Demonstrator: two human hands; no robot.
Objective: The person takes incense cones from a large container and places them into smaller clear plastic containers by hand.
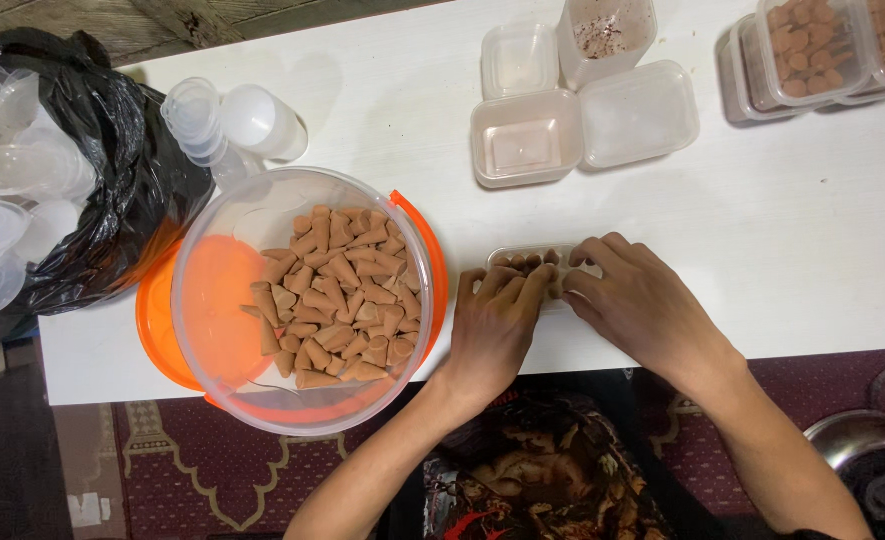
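Observation:
A small clear plastic box (532, 258) lies on the white table (792, 220) with several brown cones standing in it. My left hand (492, 325) covers its left part, fingertips on the cones. My right hand (634, 300) covers its right part, fingers curled over the cones. To the left, a large clear round tub (224, 300) holds a heap of loose brown cones (337, 300) and rests on an orange lid (152, 320).
Empty clear boxes (527, 135) and a tall container (607, 35) stand at the back. Filled boxes of cones (812, 50) stand stacked at the back right. Clear lids (197, 115) and a black bag (122, 180) of clear containers lie at the left. A metal bowl (872, 455) sits below the table's edge.

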